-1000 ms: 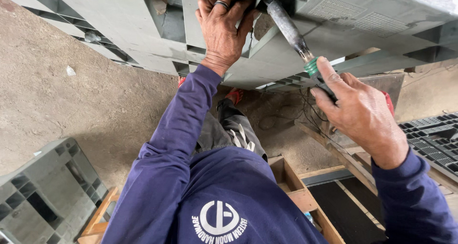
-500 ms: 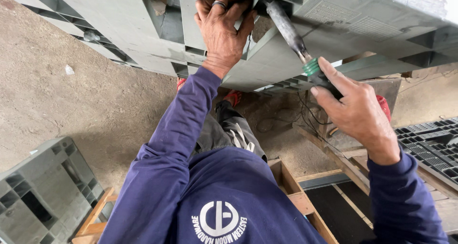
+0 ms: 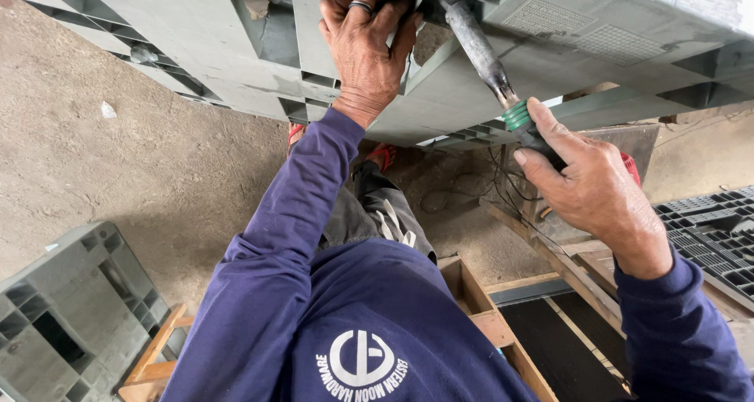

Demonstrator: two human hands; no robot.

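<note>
My left hand (image 3: 367, 52) grips the grey pallet (image 3: 196, 48) rib; my right hand (image 3: 593, 194) is wrapped tight around the tool (image 3: 483, 52), tip against the pallet beside it.

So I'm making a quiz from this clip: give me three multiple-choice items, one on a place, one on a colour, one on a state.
1. Where is the left hand?
A. on the grey pallet
B. on the floor
C. on the wooden frame

2. What colour is the band on the tool?
A. yellow
B. green
C. white

3. What is the right hand doing?
A. hanging open
B. pressed flat on the pallet
C. gripping the tool's handle

Answers:
1 A, the fingers curl over a pallet rib.
2 B, green rings sit just above the grip.
3 C, the fingers wrap the handle, with the tip held up at the pallet.
</note>
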